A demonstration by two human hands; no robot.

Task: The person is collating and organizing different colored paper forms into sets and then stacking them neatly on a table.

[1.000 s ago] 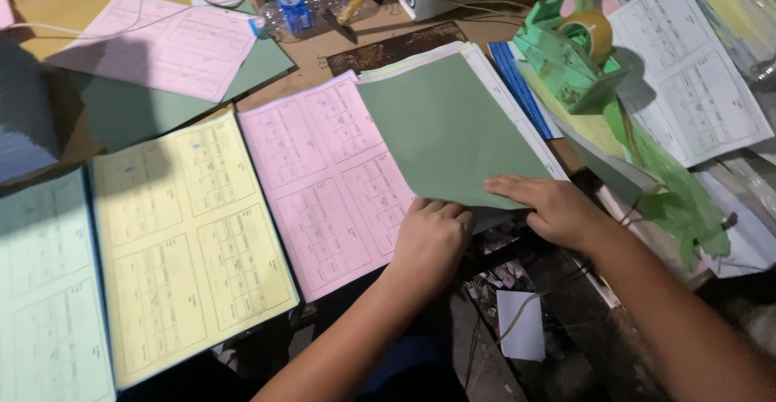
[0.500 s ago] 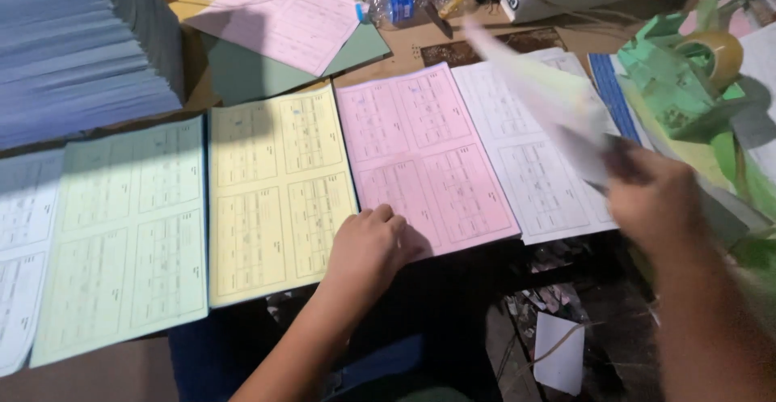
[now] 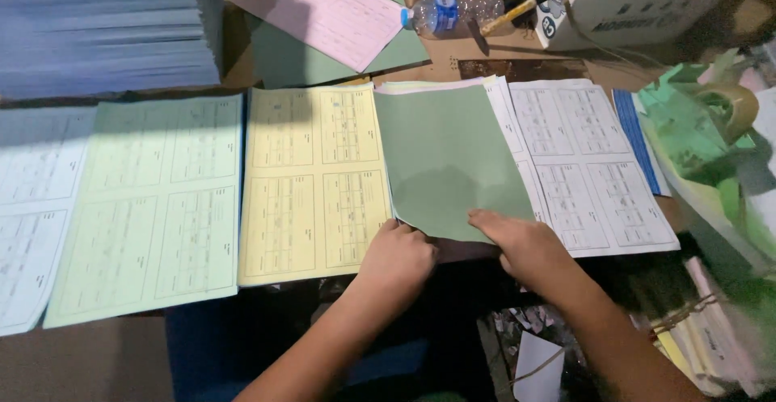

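Here I see both hands, left hand (image 3: 398, 258) and right hand (image 3: 525, 248), curled and pinching the near edge of the green sheet (image 3: 446, 159) lying between the yellow form (image 3: 311, 179) and white form (image 3: 594, 167); thin, floppy, probably best gripped by that edge.

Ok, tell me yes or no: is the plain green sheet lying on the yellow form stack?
No: the plain green sheet lies between the yellow forms and the white forms, with both hands at its near edge.
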